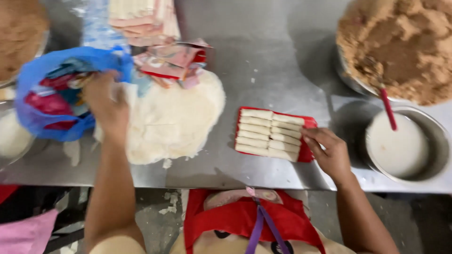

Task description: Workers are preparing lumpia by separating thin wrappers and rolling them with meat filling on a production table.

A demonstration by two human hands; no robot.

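Observation:
My left hand (107, 106) reaches over the left edge of a round stack of thin white wrappers (176, 120) and touches it, beside a blue plastic bag (44, 89) with red and blue packets inside; the motion blur hides its fingers. My right hand (328, 149) rests on the right edge of a red tray (306, 153) that holds two rows of pale rolled sticks (268, 134), its fingertips touching the tray and the nearest rolls.
A steel table (268, 61) carries a big bowl of brown crumbly filling (400, 44) with a red-handled spoon (388, 109), a metal bowl of white liquid (400, 146), pink packets (172, 61), stacked wrappers (141, 19) and another bowl (19, 33) far left.

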